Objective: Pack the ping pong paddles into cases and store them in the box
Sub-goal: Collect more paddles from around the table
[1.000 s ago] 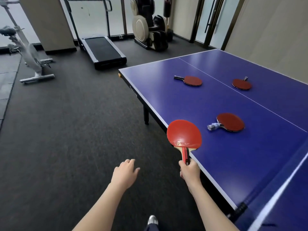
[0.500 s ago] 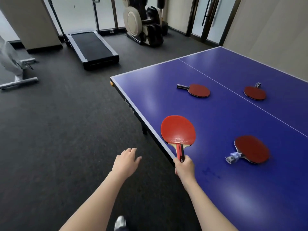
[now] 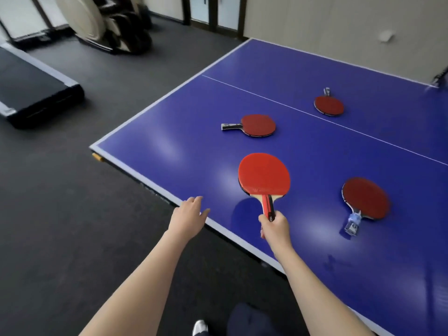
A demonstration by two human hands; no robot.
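My right hand (image 3: 275,226) grips the red-and-black handle of a bright red paddle (image 3: 264,175), holding it above the near part of the blue table (image 3: 184,151). My left hand (image 3: 189,218) hovers with relaxed fingers at the table's near edge and holds nothing. Three darker red paddles lie flat on the table: one with a black handle (image 3: 257,125) in the middle, one beyond the white centre line (image 3: 329,105), and one with a wrapped pale handle (image 3: 366,198) at the right. No case or box is in view.
Dark carpet floor (image 3: 72,214) spreads to the left. A black treadmill (image 3: 31,93) stands at the far left and a massage chair (image 3: 101,23) at the back. A beige wall (image 3: 339,20) runs behind the table.
The view has swung right and closer to the table. My right hand has carried the paddle over the table surface, and my left hand has reached the table's edge.
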